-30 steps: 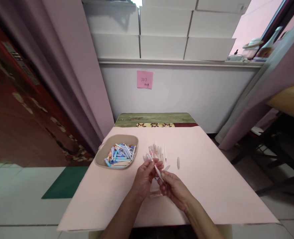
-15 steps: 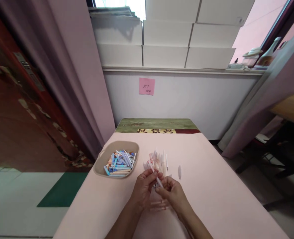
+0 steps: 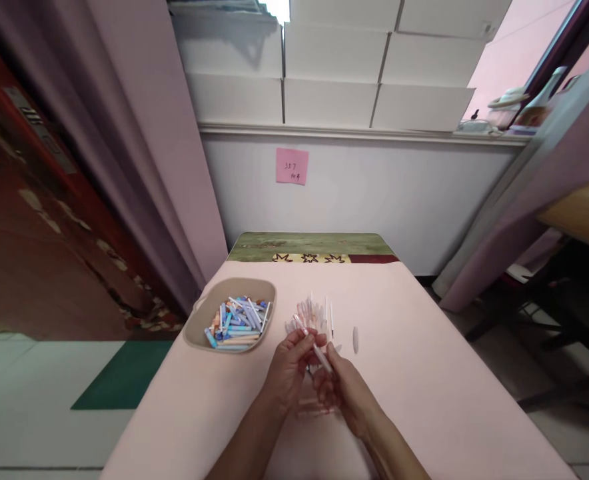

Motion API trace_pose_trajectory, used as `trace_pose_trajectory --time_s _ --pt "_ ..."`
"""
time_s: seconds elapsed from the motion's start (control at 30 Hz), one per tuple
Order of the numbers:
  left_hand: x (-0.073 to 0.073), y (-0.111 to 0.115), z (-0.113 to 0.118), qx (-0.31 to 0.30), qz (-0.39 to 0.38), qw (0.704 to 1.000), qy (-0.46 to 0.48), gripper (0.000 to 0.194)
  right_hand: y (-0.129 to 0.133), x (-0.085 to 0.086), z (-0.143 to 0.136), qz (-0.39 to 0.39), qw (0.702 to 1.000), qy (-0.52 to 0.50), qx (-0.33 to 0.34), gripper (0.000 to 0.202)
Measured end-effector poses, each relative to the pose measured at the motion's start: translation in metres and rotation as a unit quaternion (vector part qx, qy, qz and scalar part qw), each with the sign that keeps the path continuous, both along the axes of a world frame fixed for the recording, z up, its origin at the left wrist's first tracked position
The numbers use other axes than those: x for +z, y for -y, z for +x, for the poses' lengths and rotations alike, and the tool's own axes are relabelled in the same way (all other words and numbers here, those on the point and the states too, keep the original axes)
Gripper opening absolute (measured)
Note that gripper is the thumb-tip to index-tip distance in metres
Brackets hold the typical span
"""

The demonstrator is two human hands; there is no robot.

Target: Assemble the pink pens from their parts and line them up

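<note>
In the head view, pinched a slim pale pen [image 3: 321, 357] near its upper end between the thumb and fingers of the left hand [image 3: 290, 360], over the middle of the pink-covered tabletop [image 3: 424, 380]. Slanted it down towards the right hand [image 3: 343, 387], half curled about the lower end with the thumb raised beside it; could not tell whether the right fingertips pressed on it. Had a fanned bunch of clear and pinkish pens [image 3: 318, 312] just beyond the fingers, partly hidden by them, and some pinkish clear tubes [image 3: 315, 409] below, between the forearms. Saw two thin white rods [image 3: 331, 319] just right of the bunch, one dark-tipped, and a pale oval piece [image 3: 355, 340] farther right. Noted a beige basin [image 3: 194, 327] on the left, apart from the hands, holding blue, purple, tan and white sticks [image 3: 242, 321]. Saw a green patterned strip [image 3: 314, 243] at the far edge, a pink note [image 3: 292, 165] marked 357 on the wall [image 3: 374, 193], and white boxes [image 3: 329, 100] stacked on the ledge [image 3: 324, 132] above.
</note>
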State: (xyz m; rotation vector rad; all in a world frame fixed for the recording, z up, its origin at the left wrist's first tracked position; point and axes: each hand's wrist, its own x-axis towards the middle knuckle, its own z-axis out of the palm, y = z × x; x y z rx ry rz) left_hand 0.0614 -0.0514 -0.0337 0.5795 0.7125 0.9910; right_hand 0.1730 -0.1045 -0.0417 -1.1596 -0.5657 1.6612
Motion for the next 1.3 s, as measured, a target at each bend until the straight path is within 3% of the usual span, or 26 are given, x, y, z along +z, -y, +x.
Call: trace_pose_trajectory --time_s 0.07,0.2,0.33,0.57,0.8,0.9,1.03,1.13,1.3 --pt "-0.001 0.001 0.001 -0.007 0.001 1.000 -0.002 0.027 0.000 0.000 0.000 -0.009 1.000 -0.002 0.003 0.059" --pt "-0.001 0.002 0.002 0.013 -0.001 1.000 -0.001 0.025 0.002 0.000 0.002 0.051 0.998 0.006 -0.024 0.049" --pt "-0.001 0.000 0.004 0.000 -0.001 1.000 -0.003 0.025 0.002 -0.002 0.002 0.003 1.000 0.001 -0.004 0.057" --pt "-0.003 -0.002 0.006 0.049 -0.015 0.999 -0.007 0.026 0.001 -0.005 0.006 0.089 0.992 0.064 -0.064 0.048" --pt "-0.005 0.002 0.009 0.033 -0.005 0.999 -0.004 0.026 0.002 -0.010 0.008 0.004 0.999 0.048 -0.010 0.062" --pt "-0.003 -0.001 0.009 0.067 -0.006 0.998 -0.015 0.027 0.001 -0.014 0.008 0.032 0.996 0.077 -0.040 0.052" --pt "-0.003 -0.018 0.003 0.144 -0.008 0.988 -0.054 0.028 -0.004 -0.022 0.021 0.083 0.980 0.148 -0.105 0.045" --pt "-0.005 -0.036 -0.002 0.185 0.027 0.977 -0.102 0.029 -0.010 -0.033 0.046 0.075 0.966 0.213 -0.124 0.043" --pt "-0.006 -0.053 0.008 0.173 0.112 0.958 -0.199 0.028 -0.020 -0.044 0.080 0.054 0.911 0.381 -0.146 0.044"
